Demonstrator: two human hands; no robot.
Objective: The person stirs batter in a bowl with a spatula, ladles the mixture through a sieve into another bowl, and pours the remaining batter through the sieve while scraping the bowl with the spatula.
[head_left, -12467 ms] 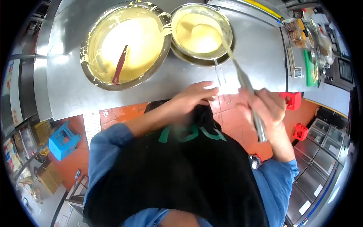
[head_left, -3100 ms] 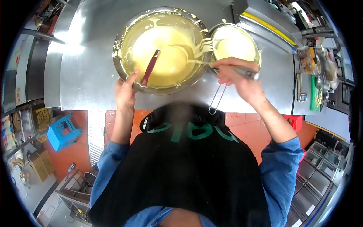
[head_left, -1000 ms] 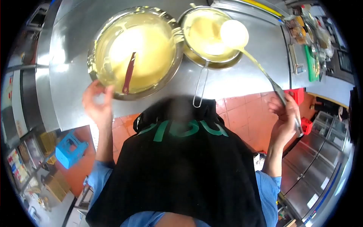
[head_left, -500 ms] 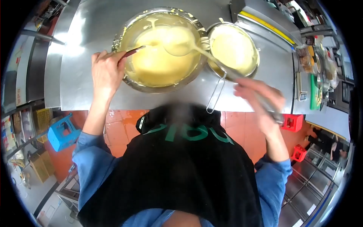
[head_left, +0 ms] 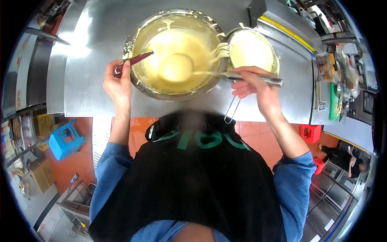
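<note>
A wide steel bowl (head_left: 177, 97) of pale yellow batter (head_left: 157, 40) stands on the steel counter, with smears along its rim. My right hand (head_left: 258, 84) grips the steel handle of a ladle (head_left: 175, 67), whose round cup sits in the batter near the middle. At the bowl's left rim, my left hand (head_left: 118, 83) is closed around a dark red-handled tool (head_left: 141, 57). Its far end points over the batter, and I cannot make out its working part. Right of the bowl, a smaller round vessel (head_left: 277, 60) holds thick pale yellow mixture; a wire handle (head_left: 232, 109) sticks out below it.
The steel counter (head_left: 92, 97) runs beneath both vessels. A steel appliance with a yellow strip (head_left: 286, 31) stands at back right, and a green board (head_left: 333, 101) lies farther right. A blue stool (head_left: 66, 139) and red stools (head_left: 309, 133) are on the floor. Another person (head_left: 342, 158) is far right.
The ladle's cup has moved down and left in the batter, and its handle now lies nearly level. My right hand has shifted left. The red-handled tool has turned, showing more of its handle.
</note>
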